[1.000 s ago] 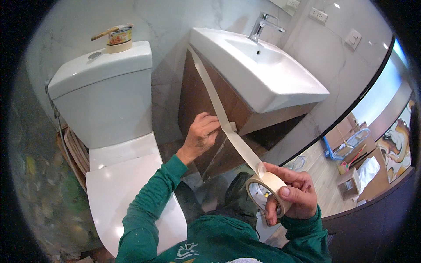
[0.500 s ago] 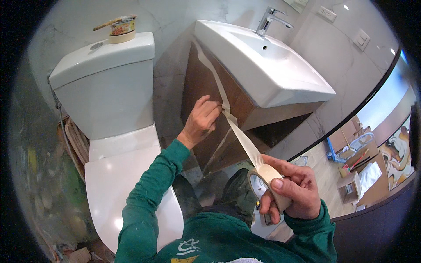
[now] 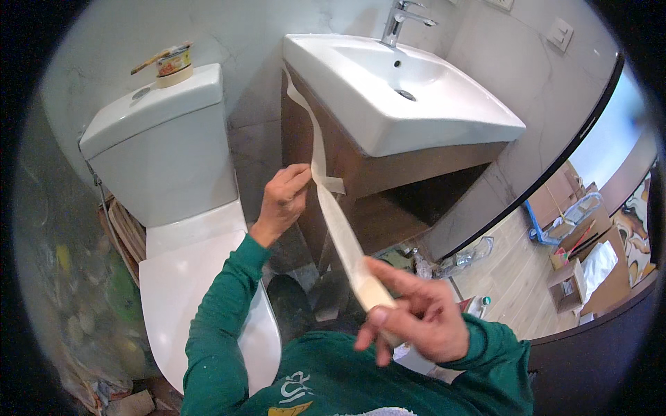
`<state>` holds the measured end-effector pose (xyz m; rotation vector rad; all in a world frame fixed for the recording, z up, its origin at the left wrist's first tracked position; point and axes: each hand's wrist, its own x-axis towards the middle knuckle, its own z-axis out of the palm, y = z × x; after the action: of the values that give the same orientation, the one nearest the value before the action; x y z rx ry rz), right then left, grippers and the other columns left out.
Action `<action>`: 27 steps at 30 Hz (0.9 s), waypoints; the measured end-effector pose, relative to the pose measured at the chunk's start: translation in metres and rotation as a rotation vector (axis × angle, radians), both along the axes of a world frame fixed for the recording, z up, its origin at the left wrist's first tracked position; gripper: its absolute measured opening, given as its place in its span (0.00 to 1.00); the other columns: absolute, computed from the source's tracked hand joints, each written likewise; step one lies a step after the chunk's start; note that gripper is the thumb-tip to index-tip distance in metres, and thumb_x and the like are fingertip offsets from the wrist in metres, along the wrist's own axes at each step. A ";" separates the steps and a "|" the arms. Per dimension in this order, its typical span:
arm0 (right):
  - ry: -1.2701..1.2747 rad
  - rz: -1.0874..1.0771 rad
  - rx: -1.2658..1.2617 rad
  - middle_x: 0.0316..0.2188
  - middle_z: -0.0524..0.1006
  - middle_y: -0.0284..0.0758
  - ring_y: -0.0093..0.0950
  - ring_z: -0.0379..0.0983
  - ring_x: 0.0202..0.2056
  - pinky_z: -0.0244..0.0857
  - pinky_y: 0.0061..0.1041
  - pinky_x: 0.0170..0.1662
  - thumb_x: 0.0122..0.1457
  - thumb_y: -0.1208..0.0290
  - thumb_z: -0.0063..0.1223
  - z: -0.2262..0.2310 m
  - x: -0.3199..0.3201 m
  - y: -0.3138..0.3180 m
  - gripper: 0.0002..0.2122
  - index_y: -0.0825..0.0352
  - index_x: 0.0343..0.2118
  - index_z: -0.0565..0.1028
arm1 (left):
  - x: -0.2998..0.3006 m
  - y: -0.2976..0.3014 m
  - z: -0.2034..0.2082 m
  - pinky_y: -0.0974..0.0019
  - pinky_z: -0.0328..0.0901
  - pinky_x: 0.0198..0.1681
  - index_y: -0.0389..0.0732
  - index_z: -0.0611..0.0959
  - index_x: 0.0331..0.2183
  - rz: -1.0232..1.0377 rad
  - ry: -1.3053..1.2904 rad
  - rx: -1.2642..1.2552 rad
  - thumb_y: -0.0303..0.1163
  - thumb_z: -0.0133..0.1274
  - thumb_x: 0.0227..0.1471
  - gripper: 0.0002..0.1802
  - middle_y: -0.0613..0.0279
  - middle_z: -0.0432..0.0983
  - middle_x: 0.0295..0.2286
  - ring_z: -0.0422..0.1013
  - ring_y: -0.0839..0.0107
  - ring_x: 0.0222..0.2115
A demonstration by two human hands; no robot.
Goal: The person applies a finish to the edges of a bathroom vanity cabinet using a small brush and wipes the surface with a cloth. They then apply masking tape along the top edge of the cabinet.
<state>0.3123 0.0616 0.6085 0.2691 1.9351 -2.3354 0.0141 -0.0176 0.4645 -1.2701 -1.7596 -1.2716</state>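
Observation:
A long strip of cream masking tape [image 3: 338,223] runs from the upper back of the brown vanity cabinet [image 3: 295,128] down to its roll. My left hand [image 3: 280,201] pinches the strip beside the cabinet's front corner, fingers closed. A short tape piece [image 3: 334,185] sticks out sideways near that pinch. In my right hand [image 3: 423,315] is the tape roll [image 3: 374,294], seen nearly edge-on, with thumb and fingers gripping it. Between the two hands the strip is stretched and twisted slightly. The white washbasin [image 3: 416,104] sits on top of the cabinet.
To the left stands a white toilet [image 3: 198,298]. Its tank lid carries a tin can [image 3: 173,64] with a brush [image 3: 150,60] across it. A dark-edged mirror [image 3: 548,208] borders the right side. Bottles [image 3: 421,263] lie on the floor under the vanity.
My right hand has moved left and down, turning the roll edge-on. My left hand, still pinching the strip, has shifted left in view. The whole view has tilted, showing more of the basin.

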 end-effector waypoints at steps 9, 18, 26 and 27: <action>0.213 0.117 0.136 0.32 0.81 0.40 0.22 0.78 0.32 0.74 0.21 0.32 0.65 0.76 0.48 -0.048 -0.010 -0.010 0.30 0.74 0.66 0.49 | 0.014 -0.050 -0.001 0.66 0.72 0.42 0.32 0.74 0.54 -0.316 -0.648 -0.041 0.28 0.61 0.51 0.29 0.53 0.79 0.41 0.78 0.68 0.35; 0.322 0.134 0.412 0.29 0.82 0.38 0.20 0.77 0.25 0.72 0.18 0.29 0.63 0.75 0.50 -0.083 -0.029 -0.007 0.34 0.74 0.67 0.46 | 0.068 -0.065 0.023 0.66 0.73 0.33 0.30 0.82 0.34 -0.442 -1.339 -0.007 0.52 0.46 0.62 0.30 0.51 0.81 0.26 0.78 0.65 0.27; 0.346 0.131 0.404 0.30 0.83 0.38 0.22 0.78 0.23 0.71 0.21 0.28 0.62 0.73 0.52 -0.107 -0.034 -0.012 0.42 0.70 0.68 0.34 | 0.079 -0.059 0.036 0.68 0.71 0.31 0.34 0.82 0.36 -0.552 -1.658 0.007 0.39 0.58 0.55 0.16 0.58 0.80 0.25 0.76 0.70 0.24; 0.340 0.136 0.374 0.30 0.83 0.38 0.23 0.78 0.24 0.71 0.21 0.29 0.62 0.72 0.53 -0.109 -0.033 -0.012 0.42 0.70 0.68 0.33 | 0.079 -0.060 0.036 0.68 0.71 0.32 0.34 0.82 0.37 -0.493 -1.681 -0.012 0.36 0.58 0.55 0.14 0.59 0.79 0.26 0.76 0.71 0.24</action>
<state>0.2789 0.0499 0.4999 -0.2468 2.4540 -2.0244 0.0935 -0.0779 0.5007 -0.4266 -2.3873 -3.1359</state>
